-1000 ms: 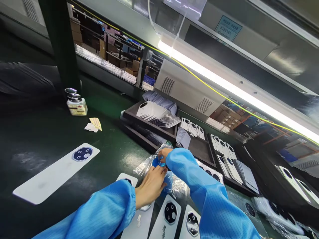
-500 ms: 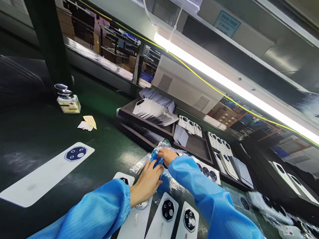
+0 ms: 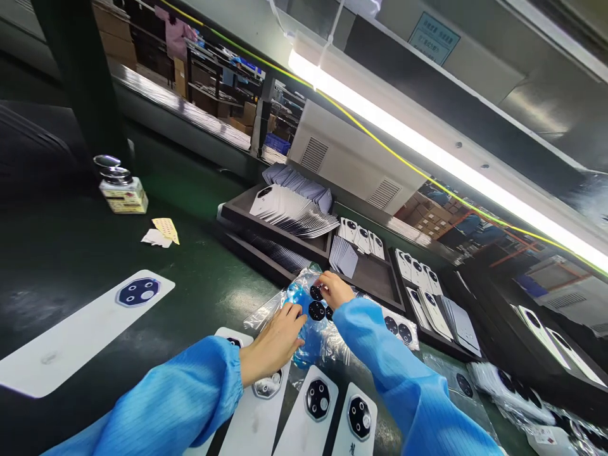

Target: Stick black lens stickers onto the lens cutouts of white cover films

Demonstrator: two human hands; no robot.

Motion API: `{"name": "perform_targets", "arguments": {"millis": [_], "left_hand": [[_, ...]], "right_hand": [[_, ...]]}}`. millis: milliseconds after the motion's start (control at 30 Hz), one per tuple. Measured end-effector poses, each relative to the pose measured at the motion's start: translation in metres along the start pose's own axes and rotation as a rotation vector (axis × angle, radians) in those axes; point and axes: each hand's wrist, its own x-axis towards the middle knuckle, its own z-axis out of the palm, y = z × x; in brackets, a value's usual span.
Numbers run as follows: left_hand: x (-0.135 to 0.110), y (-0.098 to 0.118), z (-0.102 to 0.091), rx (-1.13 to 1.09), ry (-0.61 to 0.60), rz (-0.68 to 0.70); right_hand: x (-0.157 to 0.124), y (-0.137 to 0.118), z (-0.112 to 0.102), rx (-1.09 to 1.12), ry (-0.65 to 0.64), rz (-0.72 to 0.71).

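A blue film sheet (image 3: 310, 347) lies on clear plastic bags, with several black round camera lens covers (image 3: 316, 310) on it. My left hand (image 3: 274, 342) rests on the sheet's left edge, fingers stretched out. At the sheet's far side, my right hand (image 3: 336, 290) has its fingertips pinched on the edge of one black camera lens cover. Below the hands lie white phone back panels, among them a middle panel (image 3: 304, 423) and a right panel (image 3: 349, 437), each with a black camera plate. Part of another panel is under my left wrist.
A long white panel (image 3: 80, 335) lies at left, near paper scraps (image 3: 161, 232) and a metal-topped bottle (image 3: 123, 193). Beyond my hands, dark trays (image 3: 266, 229) hold stacked panels. Bagged lens covers (image 3: 399, 328) lie right of my right hand. A lamp (image 3: 403, 139) hangs above.
The blue film, bunched between my hands before, now lies flatter and shows black lens covers. My right hand has moved slightly right and away from my left hand.
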Motion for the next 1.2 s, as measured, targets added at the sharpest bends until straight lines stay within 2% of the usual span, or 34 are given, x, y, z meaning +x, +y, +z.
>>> {"name": "perform_targets", "arguments": {"millis": [100, 200, 300, 433, 533, 633, 800, 933, 1100, 1200], "left_hand": [[-0.005, -0.001, -0.012, 0.001, -0.002, 0.006], [-0.021, -0.01, -0.035, 0.019, 0.022, 0.035], [-0.048, -0.026, -0.062, 0.065, 0.11, 0.063], [-0.091, -0.048, -0.082, 0.081, 0.137, -0.069], [-0.112, -0.06, -0.083, 0.026, 0.027, -0.125], [-0.119, -0.066, -0.078, -0.039, -0.083, -0.157], [-0.109, -0.064, -0.072, -0.048, -0.145, -0.287], [-0.099, -0.057, -0.079, -0.143, -0.214, -0.325], [-0.1, -0.053, -0.089, -0.521, -0.283, -0.361], [-0.108, -0.056, -0.078, -0.849, -0.28, -0.448]], "right_hand": [[-0.014, 0.013, 0.01, 0.04, -0.039, 0.087], [-0.021, 0.019, 0.023, 0.094, -0.067, 0.13], [-0.019, 0.022, 0.03, 0.154, -0.066, 0.129], [-0.009, 0.027, 0.03, 0.232, -0.079, 0.105], [-0.002, 0.032, 0.03, 0.273, -0.091, 0.096], [0.002, 0.033, 0.031, 0.286, -0.085, 0.111], [-0.004, 0.031, 0.037, 0.248, -0.025, 0.14], [-0.022, 0.026, 0.042, 0.216, 0.042, 0.112], [-0.038, 0.016, 0.042, 0.213, 0.096, 0.049], [-0.038, 0.013, 0.04, 0.215, 0.084, 0.052]]}}
